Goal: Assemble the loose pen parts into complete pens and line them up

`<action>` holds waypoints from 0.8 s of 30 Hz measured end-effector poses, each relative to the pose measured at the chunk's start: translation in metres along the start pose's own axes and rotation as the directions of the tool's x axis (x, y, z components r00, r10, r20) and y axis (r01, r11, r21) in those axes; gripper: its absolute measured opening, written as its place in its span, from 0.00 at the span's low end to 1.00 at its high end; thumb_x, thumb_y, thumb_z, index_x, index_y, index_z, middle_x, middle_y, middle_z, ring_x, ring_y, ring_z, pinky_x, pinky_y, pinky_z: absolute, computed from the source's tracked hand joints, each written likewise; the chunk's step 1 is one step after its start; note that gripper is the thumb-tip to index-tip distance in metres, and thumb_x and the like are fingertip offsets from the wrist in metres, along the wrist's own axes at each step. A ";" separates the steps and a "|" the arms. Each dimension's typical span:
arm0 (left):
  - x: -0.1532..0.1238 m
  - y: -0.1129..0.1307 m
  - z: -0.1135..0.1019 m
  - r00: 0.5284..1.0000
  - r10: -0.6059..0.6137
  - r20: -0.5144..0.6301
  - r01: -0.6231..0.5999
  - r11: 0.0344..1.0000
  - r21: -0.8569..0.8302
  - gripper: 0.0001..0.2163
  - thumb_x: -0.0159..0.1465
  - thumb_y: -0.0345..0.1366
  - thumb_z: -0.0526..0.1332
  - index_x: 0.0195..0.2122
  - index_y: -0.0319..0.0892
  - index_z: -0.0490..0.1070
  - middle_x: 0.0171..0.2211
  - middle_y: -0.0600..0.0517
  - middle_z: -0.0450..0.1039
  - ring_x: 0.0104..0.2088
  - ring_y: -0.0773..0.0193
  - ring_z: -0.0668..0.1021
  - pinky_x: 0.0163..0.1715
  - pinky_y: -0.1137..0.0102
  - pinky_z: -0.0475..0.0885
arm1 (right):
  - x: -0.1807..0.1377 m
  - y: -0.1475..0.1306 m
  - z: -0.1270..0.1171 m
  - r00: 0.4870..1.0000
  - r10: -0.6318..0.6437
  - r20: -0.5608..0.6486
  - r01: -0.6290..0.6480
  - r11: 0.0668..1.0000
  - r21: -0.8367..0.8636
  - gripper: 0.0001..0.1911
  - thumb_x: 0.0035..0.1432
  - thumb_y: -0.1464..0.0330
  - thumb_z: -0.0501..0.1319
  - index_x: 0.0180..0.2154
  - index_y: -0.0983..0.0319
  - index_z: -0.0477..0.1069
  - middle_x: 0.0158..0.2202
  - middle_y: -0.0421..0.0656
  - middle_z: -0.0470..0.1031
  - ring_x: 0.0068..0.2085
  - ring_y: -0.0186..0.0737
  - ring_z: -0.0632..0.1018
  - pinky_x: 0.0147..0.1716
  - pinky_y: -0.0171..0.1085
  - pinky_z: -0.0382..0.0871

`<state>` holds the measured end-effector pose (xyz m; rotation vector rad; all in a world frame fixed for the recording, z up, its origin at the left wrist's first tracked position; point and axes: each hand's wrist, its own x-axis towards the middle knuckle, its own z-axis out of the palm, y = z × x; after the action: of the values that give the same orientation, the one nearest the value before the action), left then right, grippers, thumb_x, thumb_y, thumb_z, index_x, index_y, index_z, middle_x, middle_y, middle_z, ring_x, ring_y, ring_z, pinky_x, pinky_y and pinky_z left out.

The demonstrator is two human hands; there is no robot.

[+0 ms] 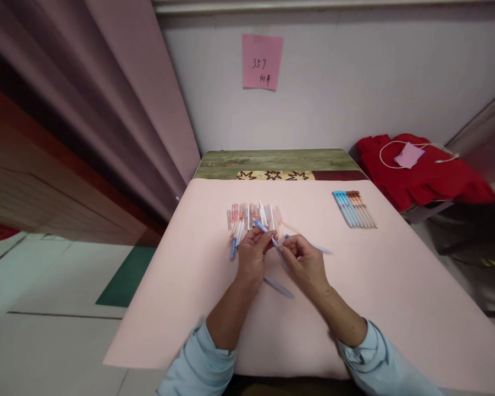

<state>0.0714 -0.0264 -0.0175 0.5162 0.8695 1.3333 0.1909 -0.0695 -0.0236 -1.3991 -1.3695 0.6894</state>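
Note:
My left hand (253,256) pinches a slim pen with a blue upper end (260,225), which slants above the table. My right hand (307,267) is closed by the pen's paler lower part, its fingertips almost meeting the left ones. Whether the pen is whole or in two pieces there, I cannot tell. Beneath the left wrist lies a pale grey-blue tapered barrel (279,287). Another tapered piece (322,249) pokes out beyond the right knuckles. Just past my hands, a row of pen parts (235,212) in pink, white and grey is partly hidden, with a blue piece (233,248) at its left.
Several assembled-looking pens (355,210), blue and brown topped, lie side by side at the right. A pale pink sheet (181,308) covers the table. Behind stands a wall with a pink note (262,62); a red cloth (429,176) with a white cable is at the right.

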 end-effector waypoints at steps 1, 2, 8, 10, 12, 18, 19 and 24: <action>0.000 0.000 0.000 1.000 0.006 -0.016 -0.006 1.000 0.004 0.14 0.48 0.33 0.74 0.33 0.37 0.75 0.29 0.50 0.79 0.29 0.69 0.79 0.35 0.73 0.74 | 0.000 -0.002 -0.001 1.000 -0.004 -0.012 0.004 1.000 -0.012 0.08 0.59 0.62 0.62 0.33 0.61 0.71 0.22 0.35 0.68 0.23 0.31 0.67 0.24 0.30 0.62; 0.001 0.000 -0.001 0.999 0.010 -0.033 -0.010 1.000 0.004 0.13 0.48 0.33 0.74 0.33 0.37 0.75 0.28 0.51 0.79 0.28 0.69 0.79 0.34 0.73 0.74 | 0.001 -0.003 -0.002 1.000 -0.012 -0.022 0.011 1.000 -0.028 0.08 0.60 0.62 0.62 0.33 0.61 0.71 0.22 0.35 0.68 0.23 0.31 0.67 0.24 0.31 0.62; 0.008 0.005 -0.010 0.991 0.023 -0.132 -0.033 0.997 -0.069 0.13 0.46 0.32 0.74 0.32 0.37 0.75 0.29 0.52 0.78 0.29 0.70 0.78 0.35 0.74 0.73 | -0.001 -0.007 -0.009 0.990 -0.133 0.044 0.137 0.984 -0.113 0.11 0.59 0.59 0.62 0.37 0.60 0.74 0.27 0.38 0.73 0.26 0.33 0.70 0.26 0.32 0.65; 0.010 0.006 -0.011 0.988 0.038 -0.148 -0.050 0.996 -0.079 0.13 0.47 0.32 0.74 0.32 0.37 0.75 0.30 0.52 0.78 0.29 0.71 0.78 0.36 0.74 0.73 | -0.003 -0.006 -0.008 0.984 -0.164 0.063 0.170 0.979 -0.111 0.15 0.57 0.59 0.64 0.43 0.59 0.73 0.30 0.39 0.75 0.27 0.33 0.72 0.28 0.33 0.68; 0.010 0.007 -0.012 0.986 0.054 -0.158 -0.068 0.995 -0.079 0.13 0.47 0.32 0.74 0.32 0.37 0.75 0.30 0.52 0.78 0.29 0.71 0.78 0.37 0.74 0.74 | -0.005 -0.004 -0.006 0.982 -0.182 0.049 0.187 0.974 -0.129 0.18 0.55 0.60 0.66 0.46 0.58 0.71 0.31 0.38 0.75 0.28 0.34 0.73 0.31 0.34 0.70; 0.008 0.008 -0.010 0.994 0.033 -0.106 -0.042 0.996 -0.083 0.12 0.48 0.32 0.74 0.32 0.37 0.75 0.31 0.51 0.78 0.32 0.69 0.79 0.38 0.74 0.74 | -0.006 -0.003 -0.001 0.969 -0.243 -0.049 0.225 0.945 -0.239 0.04 0.58 0.66 0.62 0.35 0.59 0.71 0.28 0.38 0.73 0.27 0.34 0.72 0.30 0.34 0.68; 0.007 0.009 -0.010 0.997 0.012 -0.078 -0.018 0.997 -0.080 0.12 0.48 0.32 0.74 0.32 0.37 0.75 0.31 0.51 0.79 0.32 0.69 0.79 0.38 0.73 0.74 | -0.005 -0.003 -0.001 0.967 -0.245 -0.071 0.223 0.946 -0.234 0.04 0.58 0.66 0.62 0.36 0.59 0.72 0.28 0.38 0.74 0.28 0.34 0.72 0.30 0.34 0.69; 0.004 0.011 -0.008 0.998 -0.056 -0.004 0.056 0.997 -0.061 0.13 0.49 0.34 0.74 0.33 0.37 0.76 0.33 0.49 0.80 0.31 0.68 0.79 0.34 0.74 0.74 | -0.003 -0.001 -0.001 0.957 -0.246 -0.152 0.214 0.957 -0.196 0.04 0.59 0.67 0.62 0.37 0.59 0.72 0.31 0.40 0.75 0.29 0.36 0.73 0.32 0.36 0.70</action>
<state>0.0585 -0.0214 -0.0152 0.4382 0.8398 1.3066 0.1913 -0.0728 -0.0228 -1.3739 -1.4513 0.2883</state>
